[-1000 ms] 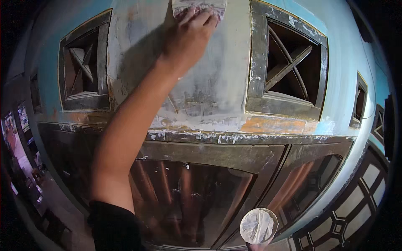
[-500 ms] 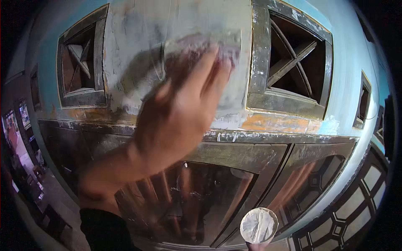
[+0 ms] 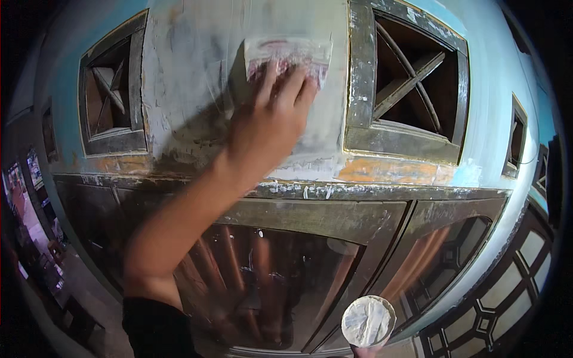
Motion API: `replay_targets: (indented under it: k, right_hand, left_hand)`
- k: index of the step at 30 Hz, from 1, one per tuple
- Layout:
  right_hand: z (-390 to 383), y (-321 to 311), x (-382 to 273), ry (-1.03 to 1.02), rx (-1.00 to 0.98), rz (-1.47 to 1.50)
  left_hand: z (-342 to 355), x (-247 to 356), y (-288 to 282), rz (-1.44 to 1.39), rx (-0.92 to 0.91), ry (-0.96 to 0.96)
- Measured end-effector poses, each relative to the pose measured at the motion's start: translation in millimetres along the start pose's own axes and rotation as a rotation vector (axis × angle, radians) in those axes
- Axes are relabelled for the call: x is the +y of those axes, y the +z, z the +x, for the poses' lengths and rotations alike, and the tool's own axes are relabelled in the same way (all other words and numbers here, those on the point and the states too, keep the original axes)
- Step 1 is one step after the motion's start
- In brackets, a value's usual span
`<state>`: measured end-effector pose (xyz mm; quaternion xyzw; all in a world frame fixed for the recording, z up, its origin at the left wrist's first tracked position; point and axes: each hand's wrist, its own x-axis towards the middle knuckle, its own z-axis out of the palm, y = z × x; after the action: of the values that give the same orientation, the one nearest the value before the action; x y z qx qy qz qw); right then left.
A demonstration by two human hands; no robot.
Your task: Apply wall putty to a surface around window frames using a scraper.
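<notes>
My left hand reaches up to the wall, its fingers closed on a wide, flat putty spreader. The spreader is reddish and smeared with whitish filler, and it lies against the grey, skimmed patch of wall; the thumb is hidden. Low on the right, my right hand shows only in part at the bottom edge. It holds up a round tub with pale, creamy putty in it.
Framed vent openings with crossed slats flank the patch, one at left and one at right. Below runs a dark, paint-spotted wooden ledge above glazed panels. A patterned grille stands at lower right.
My left hand and the spreader have moved a little upward on the wall, and the motion blur has lessened. My right hand and the tub have stayed almost in place.
</notes>
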<state>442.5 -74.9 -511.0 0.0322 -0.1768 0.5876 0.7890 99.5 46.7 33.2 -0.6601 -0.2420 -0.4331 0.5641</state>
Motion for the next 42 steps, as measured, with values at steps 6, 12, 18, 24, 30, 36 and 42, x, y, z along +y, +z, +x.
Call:
replay_targets:
  k: [6, 12, 18, 24, 30, 36, 42]
  right_hand:
    - [-2, 4, 3, 0.008, 0.039, -0.033]
    - [-1, 22, 1, -0.010, 0.034, -0.180]
    - [-10, 53, 2, -0.098, -0.103, -0.865]
    - [-11, 73, 1, -0.230, -0.212, -1.579]
    - [0, 82, 18, -0.315, -0.193, -1.809]
    - [4, 81, 18, -0.204, 0.066, -1.312]
    - [14, 136, 36, 0.090, 0.449, -0.464]
  left_hand:
    - [-102, 49, -43, -0.055, -0.155, 0.022]
    - [-47, -4, -66, -0.067, 0.123, 0.010]
    - [-15, -106, -46, 0.021, 0.154, -0.127]
    - [-102, -25, -40, -0.034, -0.074, -0.116]
    - [-141, 9, -102, -0.112, -0.099, -0.075]
    - [-35, -70, -75, 0.014, 0.238, -0.030]
    - [-20, -121, -35, 0.047, 0.163, -0.101]
